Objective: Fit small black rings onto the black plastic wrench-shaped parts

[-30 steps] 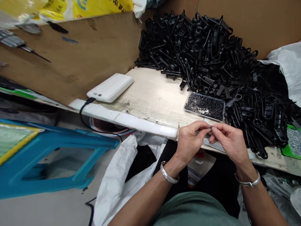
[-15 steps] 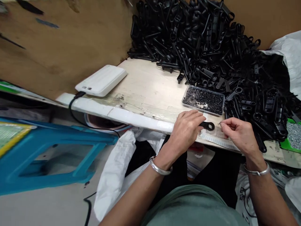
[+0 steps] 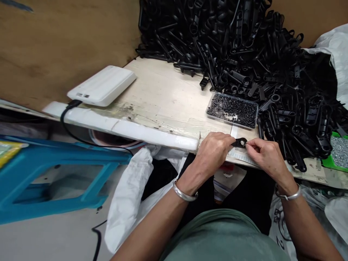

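Note:
My left hand [image 3: 214, 148] is closed around one end of a black plastic part [image 3: 240, 143], whose ringed end with a round hole sticks out to the right. Fingertips of my right hand [image 3: 265, 156] are pinched together right at that ringed end. Whatever lies between them is hidden or too small to make out now. Just behind the hands is a clear shallow box [image 3: 232, 110] full of tiny black pieces. A large heap of similar black plastic parts [image 3: 231, 47] fills the back and right of the table.
A white power bank [image 3: 102, 85] with a black cable lies at the left of the table [image 3: 165, 94]. At the right edge stands a green tray [image 3: 333, 163] of small metal pieces. Below on the left is a blue stool [image 3: 62, 174]; a white sack [image 3: 130, 203] hangs near my legs.
My right hand has moved left, and its pinched fingertips now meet the ringed end of the black plastic part. My left hand keeps its hold. The camera view has shifted slightly.

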Tool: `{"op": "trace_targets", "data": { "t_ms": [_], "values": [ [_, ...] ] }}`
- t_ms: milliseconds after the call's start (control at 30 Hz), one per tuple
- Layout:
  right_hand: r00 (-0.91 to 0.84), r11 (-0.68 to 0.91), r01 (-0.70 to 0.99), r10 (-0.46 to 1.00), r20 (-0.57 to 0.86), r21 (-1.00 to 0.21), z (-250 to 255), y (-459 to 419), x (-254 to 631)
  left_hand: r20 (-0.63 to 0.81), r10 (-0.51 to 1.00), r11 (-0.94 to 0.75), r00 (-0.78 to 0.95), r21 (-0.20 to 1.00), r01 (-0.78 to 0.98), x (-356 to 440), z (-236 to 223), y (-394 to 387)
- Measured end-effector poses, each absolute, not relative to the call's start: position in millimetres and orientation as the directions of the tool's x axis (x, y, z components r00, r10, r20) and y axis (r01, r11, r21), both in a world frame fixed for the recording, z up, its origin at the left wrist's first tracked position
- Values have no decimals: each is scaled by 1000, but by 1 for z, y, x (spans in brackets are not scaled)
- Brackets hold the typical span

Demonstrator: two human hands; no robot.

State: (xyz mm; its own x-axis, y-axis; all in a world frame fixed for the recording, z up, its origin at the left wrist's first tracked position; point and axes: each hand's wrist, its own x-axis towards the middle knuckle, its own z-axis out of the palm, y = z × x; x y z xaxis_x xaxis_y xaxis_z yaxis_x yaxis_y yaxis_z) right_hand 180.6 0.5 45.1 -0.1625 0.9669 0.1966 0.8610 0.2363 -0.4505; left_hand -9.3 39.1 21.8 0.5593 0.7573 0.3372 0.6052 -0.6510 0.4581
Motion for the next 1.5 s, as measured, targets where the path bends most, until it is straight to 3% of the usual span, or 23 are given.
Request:
{"op": "trace_targets", "data": {
  "t_ms": [367, 700, 767, 900, 1000, 1400, 1500],
  "values": [
    [-208, 258, 931, 957, 204, -259, 41, 3, 167, 374, 769, -637, 519, 524, 566, -10, 14, 39],
    [-192, 189, 980, 980, 47, 63, 52, 0, 139, 395, 761, -645, 514, 542, 539, -10, 13, 39],
    [-161, 161, 987, 987, 19, 21, 55, 2, 139, 403, 757, -649, 514, 548, 528, -10, 13, 39],
    [-140, 96, 923, 986, -94, -372, 59, 10, 155, 403, 753, -652, 520, 564, 507, -10, 12, 39],
    [-129, 20, 856, 976, -177, -516, 61, 16, 165, 404, 748, -656, 527, 574, 491, -10, 11, 40],
    [-37, -38, 918, 983, -181, -395, 66, 14, 151, 421, 745, -658, 517, 588, 470, -10, 7, 39],
    [-50, -12, 951, 981, -190, -309, 66, 15, 147, 419, 749, -654, 513, 590, 473, -9, 7, 38]
  ]
}}
